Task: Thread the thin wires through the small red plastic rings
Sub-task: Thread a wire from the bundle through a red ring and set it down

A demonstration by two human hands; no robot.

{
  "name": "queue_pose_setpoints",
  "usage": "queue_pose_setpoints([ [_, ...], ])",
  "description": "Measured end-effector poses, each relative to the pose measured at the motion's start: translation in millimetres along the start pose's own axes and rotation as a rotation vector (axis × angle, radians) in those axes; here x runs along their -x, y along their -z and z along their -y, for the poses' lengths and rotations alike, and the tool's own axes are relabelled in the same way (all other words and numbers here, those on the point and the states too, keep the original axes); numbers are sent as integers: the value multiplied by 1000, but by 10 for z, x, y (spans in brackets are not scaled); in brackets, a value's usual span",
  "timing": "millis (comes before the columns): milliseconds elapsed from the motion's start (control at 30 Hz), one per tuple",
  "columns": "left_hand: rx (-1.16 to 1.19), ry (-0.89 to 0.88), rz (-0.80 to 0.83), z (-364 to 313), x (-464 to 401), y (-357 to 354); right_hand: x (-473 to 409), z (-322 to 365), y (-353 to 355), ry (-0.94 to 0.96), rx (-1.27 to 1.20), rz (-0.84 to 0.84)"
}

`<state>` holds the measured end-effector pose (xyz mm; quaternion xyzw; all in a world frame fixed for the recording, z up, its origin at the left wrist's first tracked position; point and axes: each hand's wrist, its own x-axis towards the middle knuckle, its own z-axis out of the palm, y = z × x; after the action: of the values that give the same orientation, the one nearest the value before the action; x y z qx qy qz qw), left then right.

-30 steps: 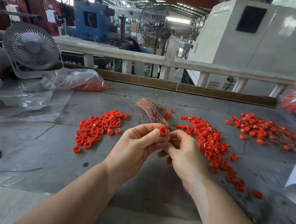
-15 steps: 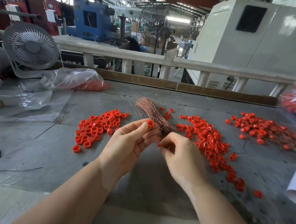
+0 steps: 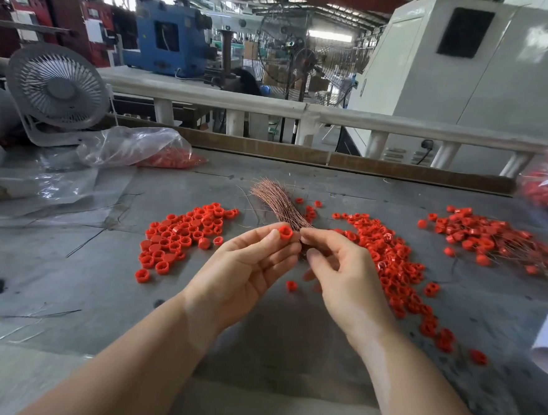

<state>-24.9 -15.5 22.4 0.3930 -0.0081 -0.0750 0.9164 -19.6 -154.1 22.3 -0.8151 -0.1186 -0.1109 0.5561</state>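
Lining up wire to ring, mid-thread.
Left hand [image 3: 245,270] grip pinches red ring [image 3: 285,232]; right hand [image 3: 343,270] grip pinches wire bundle [image 3: 279,204] just beside it. Next likely: steady aim into the hole.

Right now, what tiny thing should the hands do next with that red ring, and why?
Probably bring the right hand a touch left and poke a wire through the red ring. The left hand pinches the ring with its opening facing up, and the right fingertips sit right beside it at the wire bundle.
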Motion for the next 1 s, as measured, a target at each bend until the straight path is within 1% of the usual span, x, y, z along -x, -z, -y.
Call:
queue_pose_setpoints([
  [67, -3, 21, 25, 0, 9, -13, 13, 17, -7, -85, -185, 89],
  [100, 0, 29, 34, -1, 14, -17, 23, 24, -9, -106, -238, 122],
  [233, 0, 41, 61, -1, 28, -27, 32, 22, -7, -133, -323, 161],
  [367, -3, 42, 57, 1, 25, -24, 36, 25, 9, -114, -379, 138],
  [533, 11, -1, -21, 1, 4, 5, 21, 1, 27, -22, -190, 4],
  [600, 5, -11, -46, 6, 3, 7, 15, 5, 22, 17, -152, -28],
  [700, -16, -15, -55, 15, 10, 8, 16, 8, 14, 81, -100, -62],
  [900, -15, 13, -38, 17, 5, 0, 38, -8, 1, 196, 135, -81],
  [1000, -12, 36, -27, 14, 2, -15, 31, -13, 11, 207, 155, -100],
])
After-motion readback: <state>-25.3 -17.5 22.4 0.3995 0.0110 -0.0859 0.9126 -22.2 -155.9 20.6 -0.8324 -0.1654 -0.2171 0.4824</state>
